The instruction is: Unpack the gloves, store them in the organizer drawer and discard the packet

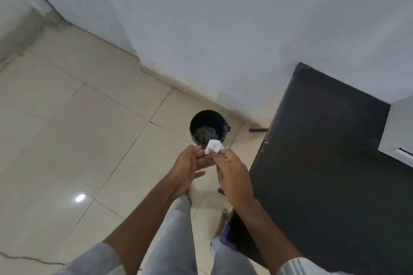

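Two bare forearms reached out over pale trousers. Both hands met in front: the right hand pinched a small crumpled white packet by its lower edge, and the left hand, fingers loosely curled, touched its side. It looked feather-light, soft and limp, so a fingertip pinch at the edge seemed enough. Just beyond stood a round black waste bin on the cream tiled floor, beside a dark grey cabinet and white wall.
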